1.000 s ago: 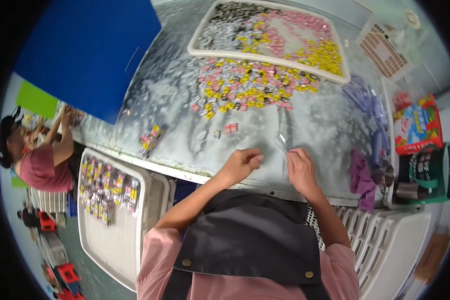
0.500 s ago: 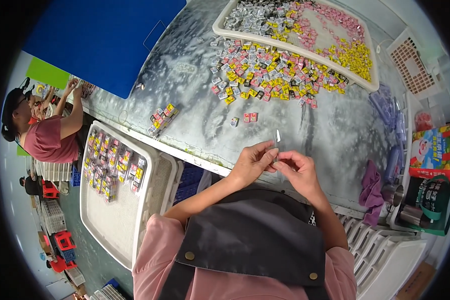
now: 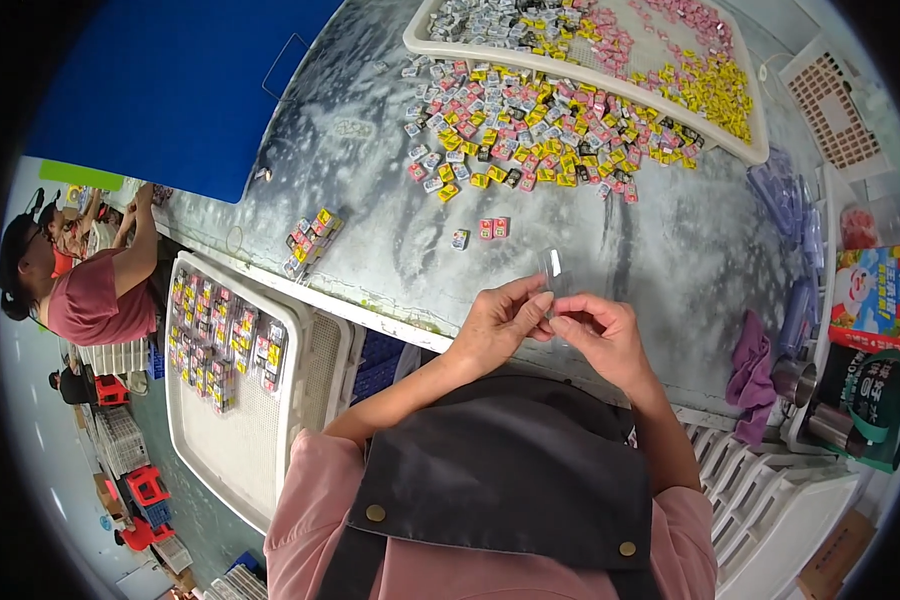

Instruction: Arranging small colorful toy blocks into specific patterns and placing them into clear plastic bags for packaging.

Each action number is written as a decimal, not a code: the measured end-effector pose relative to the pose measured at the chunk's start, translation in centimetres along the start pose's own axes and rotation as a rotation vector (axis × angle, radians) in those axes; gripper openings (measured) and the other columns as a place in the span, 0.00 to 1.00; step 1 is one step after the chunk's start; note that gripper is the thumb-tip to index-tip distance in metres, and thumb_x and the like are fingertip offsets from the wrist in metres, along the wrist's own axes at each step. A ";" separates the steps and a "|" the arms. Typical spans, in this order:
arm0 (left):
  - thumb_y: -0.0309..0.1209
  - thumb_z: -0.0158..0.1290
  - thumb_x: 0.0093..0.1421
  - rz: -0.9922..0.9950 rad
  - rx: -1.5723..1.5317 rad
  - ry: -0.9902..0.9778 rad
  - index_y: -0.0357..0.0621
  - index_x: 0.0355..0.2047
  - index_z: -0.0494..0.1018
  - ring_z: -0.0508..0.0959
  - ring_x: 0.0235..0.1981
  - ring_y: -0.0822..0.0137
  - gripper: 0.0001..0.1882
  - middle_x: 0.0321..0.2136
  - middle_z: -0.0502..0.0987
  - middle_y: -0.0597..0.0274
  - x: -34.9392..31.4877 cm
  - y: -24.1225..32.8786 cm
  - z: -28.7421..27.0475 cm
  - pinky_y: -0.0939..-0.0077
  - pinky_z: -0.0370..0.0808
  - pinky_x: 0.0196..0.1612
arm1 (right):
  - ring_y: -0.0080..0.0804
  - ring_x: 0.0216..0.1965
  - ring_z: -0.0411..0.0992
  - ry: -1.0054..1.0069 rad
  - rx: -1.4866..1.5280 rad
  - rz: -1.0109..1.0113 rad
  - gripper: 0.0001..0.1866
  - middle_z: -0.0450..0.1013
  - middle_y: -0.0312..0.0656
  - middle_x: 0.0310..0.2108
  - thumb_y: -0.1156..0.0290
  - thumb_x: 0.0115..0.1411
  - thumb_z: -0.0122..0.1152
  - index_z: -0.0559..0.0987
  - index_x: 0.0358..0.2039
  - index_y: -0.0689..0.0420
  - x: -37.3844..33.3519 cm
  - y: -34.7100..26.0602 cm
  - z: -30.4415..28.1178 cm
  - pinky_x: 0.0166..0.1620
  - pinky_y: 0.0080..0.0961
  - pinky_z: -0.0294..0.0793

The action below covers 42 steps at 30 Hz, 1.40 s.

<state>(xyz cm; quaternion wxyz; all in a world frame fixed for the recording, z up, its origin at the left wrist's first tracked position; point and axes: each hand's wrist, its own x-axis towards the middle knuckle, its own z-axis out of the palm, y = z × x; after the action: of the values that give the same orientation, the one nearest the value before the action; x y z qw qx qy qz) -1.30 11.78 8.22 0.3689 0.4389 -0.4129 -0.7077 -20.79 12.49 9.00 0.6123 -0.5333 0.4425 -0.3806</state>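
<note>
Between my two hands, near the front edge of the grey table, a small clear plastic sleeve stands up from the fingertips. My left hand pinches it between thumb and fingers on one side. My right hand has its fingers closed on the lower part of the same sleeve, which is mostly hidden. Just beyond the hands lie a pair of pink-and-white small packs side by side and a single white-and-dark pack. Farther off spreads a loose pile of small packs in pink, yellow, black and white.
A white tray of sorted small packs stands at the back. A stacked block of packs is at left, above a white basket holding filled clear packages. Purple cloth and metal cups lie right. A co-worker works far left.
The clear sleeve shows more of its broad side between my fingers. Both hands remain together at nearly the same place, while the whole view has shifted slightly.
</note>
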 end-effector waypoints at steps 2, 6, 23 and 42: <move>0.33 0.50 0.71 -0.009 0.013 -0.013 0.28 0.61 0.65 0.81 0.32 0.73 0.24 0.35 0.80 0.57 0.2 -0.1 -0.2 0.78 0.82 0.38 | 0.14 0.34 0.73 0.023 -0.002 -0.029 0.09 0.79 0.32 0.33 0.77 0.64 0.64 0.81 0.43 0.65 0.1 0.0 0.1 0.38 0.14 0.73; 0.33 0.50 0.71 -0.024 0.002 -0.024 0.28 0.62 0.65 0.81 0.33 0.74 0.24 0.35 0.80 0.58 0.6 0.1 -0.4 0.78 0.82 0.38 | 0.13 0.32 0.72 0.009 0.035 0.016 0.09 0.78 0.32 0.32 0.76 0.64 0.63 0.81 0.43 0.65 0.5 0.2 -0.2 0.36 0.14 0.72; 0.34 0.49 0.72 0.071 -0.013 -0.076 0.36 0.67 0.59 0.73 0.52 0.71 0.27 0.54 0.72 0.58 1.8 -0.4 -0.6 0.72 0.74 0.54 | 0.17 0.31 0.72 -0.001 0.111 0.061 0.08 0.77 0.35 0.32 0.76 0.68 0.55 0.79 0.44 0.64 2.0 -0.2 0.5 0.35 0.17 0.73; 0.29 0.52 0.69 0.244 0.205 -0.034 0.40 0.68 0.59 0.76 0.50 0.65 0.29 0.49 0.69 0.56 1.4 -0.1 -0.5 0.71 0.75 0.52 | 0.20 0.35 0.78 0.079 0.201 -0.072 0.10 0.80 0.40 0.34 0.74 0.67 0.59 0.79 0.45 0.66 3.9 0.2 0.0 0.39 0.18 0.79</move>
<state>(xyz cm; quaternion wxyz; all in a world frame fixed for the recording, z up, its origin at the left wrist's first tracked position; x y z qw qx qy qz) -1.35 10.45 7.56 0.3983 0.4091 -0.5394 -0.6190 -19.54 8.89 8.31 0.6307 -0.4692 0.4065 -0.4657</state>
